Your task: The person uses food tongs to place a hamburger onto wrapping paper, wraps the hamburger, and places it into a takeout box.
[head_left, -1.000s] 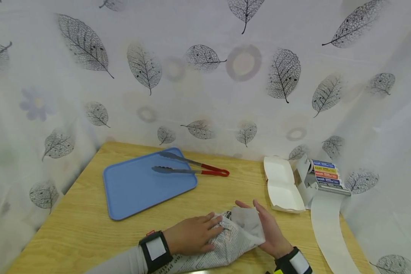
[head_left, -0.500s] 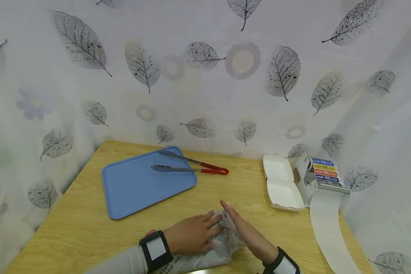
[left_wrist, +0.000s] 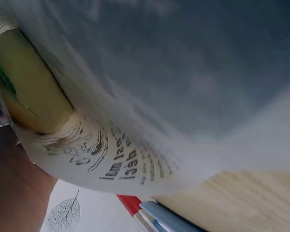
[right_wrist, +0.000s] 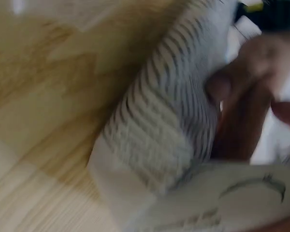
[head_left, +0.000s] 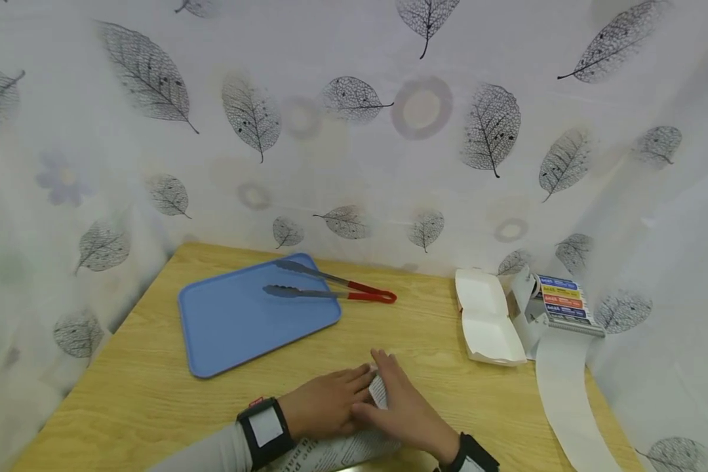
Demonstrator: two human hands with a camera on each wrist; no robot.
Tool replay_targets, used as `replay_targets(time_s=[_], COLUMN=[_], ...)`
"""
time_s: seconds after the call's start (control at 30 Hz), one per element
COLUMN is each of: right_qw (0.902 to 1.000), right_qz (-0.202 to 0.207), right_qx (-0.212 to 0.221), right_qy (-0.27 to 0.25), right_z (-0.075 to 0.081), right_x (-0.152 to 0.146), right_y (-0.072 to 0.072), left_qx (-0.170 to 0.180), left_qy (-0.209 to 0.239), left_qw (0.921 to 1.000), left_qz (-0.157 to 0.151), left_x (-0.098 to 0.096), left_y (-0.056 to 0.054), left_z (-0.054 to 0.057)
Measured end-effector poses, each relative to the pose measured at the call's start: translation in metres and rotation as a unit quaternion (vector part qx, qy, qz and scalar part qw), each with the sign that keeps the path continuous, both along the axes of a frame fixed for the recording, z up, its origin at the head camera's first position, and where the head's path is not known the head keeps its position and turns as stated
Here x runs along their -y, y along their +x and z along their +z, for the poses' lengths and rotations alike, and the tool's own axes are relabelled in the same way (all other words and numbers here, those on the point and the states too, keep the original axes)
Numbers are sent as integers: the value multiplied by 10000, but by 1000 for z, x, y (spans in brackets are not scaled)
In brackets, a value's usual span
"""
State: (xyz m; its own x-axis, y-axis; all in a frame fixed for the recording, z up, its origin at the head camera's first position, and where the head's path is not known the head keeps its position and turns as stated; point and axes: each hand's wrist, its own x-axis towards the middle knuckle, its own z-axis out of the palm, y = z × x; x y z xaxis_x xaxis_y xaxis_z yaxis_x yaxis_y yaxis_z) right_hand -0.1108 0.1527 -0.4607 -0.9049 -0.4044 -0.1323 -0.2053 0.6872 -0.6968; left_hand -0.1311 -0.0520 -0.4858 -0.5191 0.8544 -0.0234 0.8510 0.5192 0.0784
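A sheet of newsprint-patterned wrapping paper (head_left: 336, 453) lies at the table's near edge under both hands. My left hand (head_left: 324, 403) rests on it with extended fingers. From the right, my right hand (head_left: 410, 416) presses a fold of the paper, fingers straight and thumb spread toward the left hand. The two hands overlap in the head view and cover much of the sheet. Inside the paper, the left wrist view shows a pale yellow bread-like piece (left_wrist: 36, 82) with a bit of green at its side. The right wrist view shows the paper's folded edge, blurred.
A blue tray (head_left: 236, 328) sits at the back left, with red-handled tongs (head_left: 366, 296) lying partly across it. Toward the back right stand an opened white box (head_left: 492, 334) and a label-roll dispenser (head_left: 563, 301) with a long white strip (head_left: 566, 400) hanging forward.
My right hand has moved left, folding the paper's open right end over toward the left hand. The left hand stays on the paper.
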Motion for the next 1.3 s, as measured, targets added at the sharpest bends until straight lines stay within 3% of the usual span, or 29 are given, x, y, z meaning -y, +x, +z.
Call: replay_targets(time_s=[0.1, 0.33, 0.43, 0.53, 0.7, 0.97, 1.17, 1.3], right_qw=[9996, 9958, 9931, 9871, 9526, 9098, 8645, 8510], right_qz=[-208, -664, -501, 0, 721, 907, 854, 728], right_qx=[109, -339, -680, -1147, -2028, -2696, -3286, -3482], right_qy=[-127, 537, 817, 1120, 2150, 3023, 3706, 3863], right_z=[7, 26, 28, 24, 13, -7, -16, -18], right_x=[-15, -30, -25, -15, 2, 12, 10, 11], right_y=[-4, -1, 5, 13, 27, 36, 37, 35], left_qx=[-378, -444, -649, -759, -621, -293, -786, -983], left_qy=[-129, -124, -78, -59, -241, -194, 275, 384], left_qw=[9989, 9987, 9976, 9967, 9975, 9991, 9956, 9936], left_qz=[-227, -206, -246, -289, -240, -227, -423, -409], left_x=[-2, -3, -2, -2, -3, -2, -1, -2], left_y=[-2, -3, -2, -2, -3, -3, -6, -4], left_z=[0, 0, 0, 0, 2, 1, -4, -8])
